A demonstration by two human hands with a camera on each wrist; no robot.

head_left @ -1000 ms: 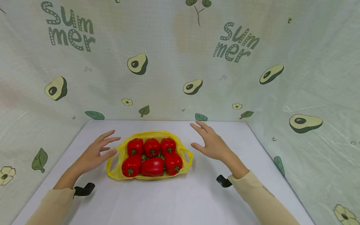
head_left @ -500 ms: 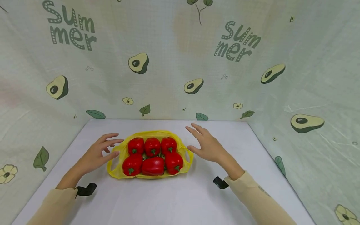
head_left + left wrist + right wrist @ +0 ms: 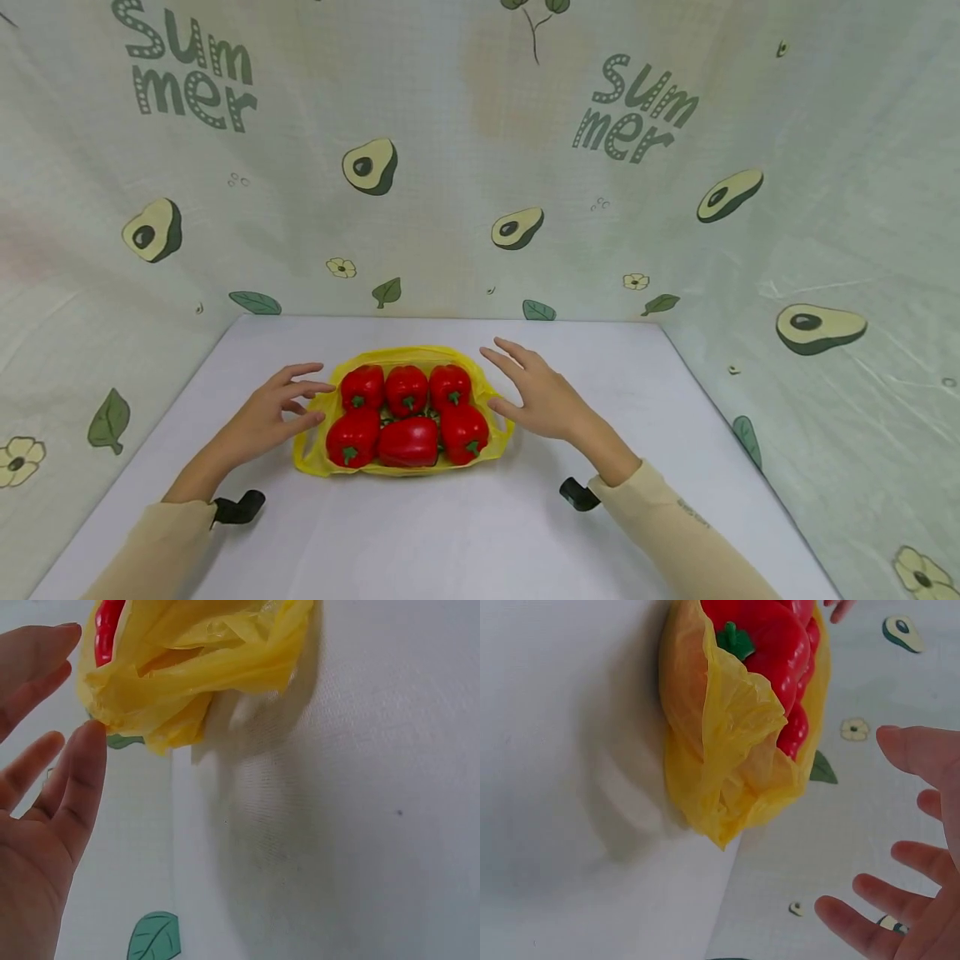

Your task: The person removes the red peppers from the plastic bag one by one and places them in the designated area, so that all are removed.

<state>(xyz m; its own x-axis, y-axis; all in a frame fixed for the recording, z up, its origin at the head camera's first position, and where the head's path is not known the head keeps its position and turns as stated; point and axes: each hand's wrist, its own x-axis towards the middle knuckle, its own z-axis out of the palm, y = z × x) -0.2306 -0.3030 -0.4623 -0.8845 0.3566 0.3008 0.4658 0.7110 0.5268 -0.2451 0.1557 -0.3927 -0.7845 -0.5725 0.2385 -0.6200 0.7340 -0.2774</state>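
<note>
A yellow plastic bag lies on the table with its mouth spread wide. Inside it sit several red bell peppers with green stems, in two rows. My left hand hovers at the bag's left handle, fingers loosely bent. In the left wrist view its fingertips are beside the yellow plastic; whether they touch it I cannot tell. Over the bag's right handle is my right hand, fingers spread, thumb low. The right wrist view shows a gap between that hand and the bag. Neither hand holds anything.
The white table runs back to a cloth backdrop printed with avocados and leaves, which also rises on both sides. A black wrist mount sits below each hand, the left mount and the right mount.
Both hands have moved inward, the left to the right and the right to the left and slightly down, closer to the bag's handles. Bag and peppers stay in place.
</note>
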